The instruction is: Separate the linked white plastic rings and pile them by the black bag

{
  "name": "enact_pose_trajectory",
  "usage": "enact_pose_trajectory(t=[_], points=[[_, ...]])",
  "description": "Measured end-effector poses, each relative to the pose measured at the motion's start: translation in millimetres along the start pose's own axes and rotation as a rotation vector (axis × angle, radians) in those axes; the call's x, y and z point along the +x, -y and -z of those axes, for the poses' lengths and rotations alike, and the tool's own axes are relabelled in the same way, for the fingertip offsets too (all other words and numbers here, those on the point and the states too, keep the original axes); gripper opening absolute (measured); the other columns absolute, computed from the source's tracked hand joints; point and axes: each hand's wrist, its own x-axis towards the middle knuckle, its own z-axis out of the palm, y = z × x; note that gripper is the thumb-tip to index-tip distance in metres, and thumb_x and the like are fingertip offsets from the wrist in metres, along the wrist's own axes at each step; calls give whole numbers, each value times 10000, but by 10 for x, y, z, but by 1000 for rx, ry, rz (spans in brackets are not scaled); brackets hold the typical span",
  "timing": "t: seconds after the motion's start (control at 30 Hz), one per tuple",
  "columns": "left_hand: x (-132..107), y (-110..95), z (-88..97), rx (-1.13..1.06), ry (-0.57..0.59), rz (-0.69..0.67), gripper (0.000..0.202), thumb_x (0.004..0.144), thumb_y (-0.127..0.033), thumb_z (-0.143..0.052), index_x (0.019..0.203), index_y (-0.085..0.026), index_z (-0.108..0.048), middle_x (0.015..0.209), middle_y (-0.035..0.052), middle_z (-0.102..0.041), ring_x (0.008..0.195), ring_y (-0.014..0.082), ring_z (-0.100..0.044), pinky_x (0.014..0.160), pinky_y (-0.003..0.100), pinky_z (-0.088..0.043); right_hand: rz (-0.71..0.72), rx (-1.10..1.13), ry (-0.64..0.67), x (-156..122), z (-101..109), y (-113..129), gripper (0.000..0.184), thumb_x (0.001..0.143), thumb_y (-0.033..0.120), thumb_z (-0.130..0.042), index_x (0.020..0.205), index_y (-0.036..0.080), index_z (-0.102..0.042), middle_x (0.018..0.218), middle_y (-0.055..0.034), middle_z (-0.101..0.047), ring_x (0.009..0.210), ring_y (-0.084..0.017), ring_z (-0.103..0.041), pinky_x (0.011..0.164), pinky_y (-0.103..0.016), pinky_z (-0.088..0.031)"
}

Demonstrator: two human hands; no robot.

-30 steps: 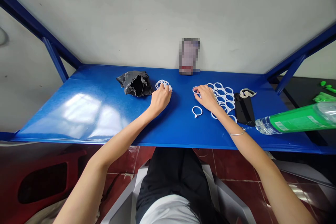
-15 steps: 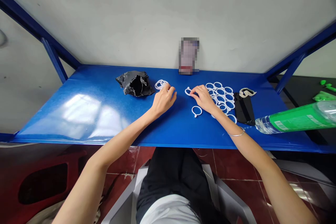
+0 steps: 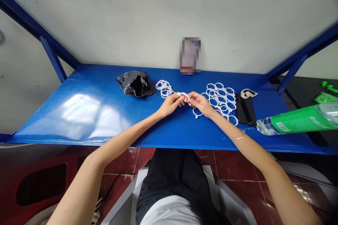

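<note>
Between my hands, just above the blue table, is a white plastic ring [image 3: 187,96] with a small knob. My left hand [image 3: 169,104] pinches it at the knob end, and my right hand [image 3: 200,103] grips its other side. Just beyond my left hand lies a small pile of similar white rings [image 3: 163,86]. To the right, many more rings [image 3: 221,92] lie flat in a close cluster, partly overlapping. A single loose ring [image 3: 197,112] rests below my right hand, partly covered by it.
A crumpled black plastic bag [image 3: 136,83] lies open on the blue table [image 3: 116,109]. A blurred-out upright object [image 3: 189,56] leans on the wall. At right are a black pouch [image 3: 245,109], a beige band [image 3: 248,93] and a green-labelled bottle [image 3: 301,119] jutting across the table.
My right hand has brought a ring leftward from the table to the middle. My left hand has left the small pile, which now shows more rings, and come right to hold this ring too.
</note>
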Motion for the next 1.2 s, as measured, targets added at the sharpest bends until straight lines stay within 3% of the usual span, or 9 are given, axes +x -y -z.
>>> enact_pose_trajectory(t=[0.13,0.3,0.47,0.63,0.9,1.2], points=[[-1,15,-5,-12,-14,10,532,876,-635,-465,799,-131,-618,771,45,-604,684,111,-545,646,228,-457,-26,76,62,-11,-22,31,380,782,552,-692,867,199,-579,820,-12,-591,624,-104,-452,602,-258,-404],[-5,21,10,2,-75,58,476,854,-607,-525,781,-140,-577,735,13,-558,679,103,-514,633,218,-432,-116,123,125,-9,-32,57,412,842,596,-594,866,184,-599,682,11,-516,573,-103,-424,526,-246,-353],[-3,-23,2,-155,12,131,487,764,-621,-630,793,-135,-595,761,12,-580,701,103,-521,658,219,-422,-157,146,94,17,6,31,409,858,578,-579,788,175,-579,603,36,-419,516,-87,-345,446,-227,-261],[-8,-41,-20,-315,31,196,448,713,-564,-722,736,-137,-588,666,-24,-545,650,81,-488,676,223,-397,-163,164,115,25,15,12,378,842,538,-628,742,191,-515,568,71,-330,486,-70,-273,437,-210,-210],[8,-46,5,-580,166,313,436,656,-513,-800,772,-123,-641,728,8,-598,694,94,-544,705,236,-429,-215,234,142,24,10,41,385,829,516,-645,708,183,-496,553,84,-304,453,-49,-198,427,-210,-130],[15,-77,27,-287,286,158,509,777,-609,-644,784,-101,-675,686,19,-585,599,78,-440,592,220,-366,-225,124,157,47,-26,7,553,773,623,-643,554,162,-431,591,35,-462,443,-31,-270,427,-219,-126]])
